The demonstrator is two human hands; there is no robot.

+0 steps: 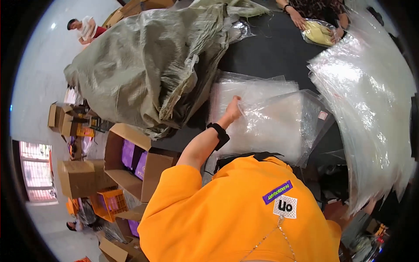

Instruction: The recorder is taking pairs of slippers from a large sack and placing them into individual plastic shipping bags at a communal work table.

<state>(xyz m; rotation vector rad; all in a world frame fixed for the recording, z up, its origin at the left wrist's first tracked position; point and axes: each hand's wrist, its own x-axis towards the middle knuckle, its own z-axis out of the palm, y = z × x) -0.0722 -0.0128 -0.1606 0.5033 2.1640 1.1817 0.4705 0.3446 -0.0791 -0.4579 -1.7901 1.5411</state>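
Note:
My left hand (pixel 234 109), reaching forward from the orange sleeve with a black band on the wrist, pinches the edge of a clear plastic bag (pixel 279 107). That bag is partly lifted and fans out to the right, with a small pale label (pixel 322 115) near its far corner. Beneath it lies a stack of flat clear plastic bags (pixel 266 142) on the black table (pixel 270 46). My right hand does not show; my orange top covers the lower middle of the view.
A big grey-green woven sack (pixel 126 65) slumps across the table's left side. Large clear plastic sheets (pixel 371 100) spread along the right. Across the table, another person's hands (pixel 298 21) hold a bagged yellow item (pixel 318 33). Open cardboard boxes (pixel 126 159) and an orange crate (pixel 109 203) stand at left.

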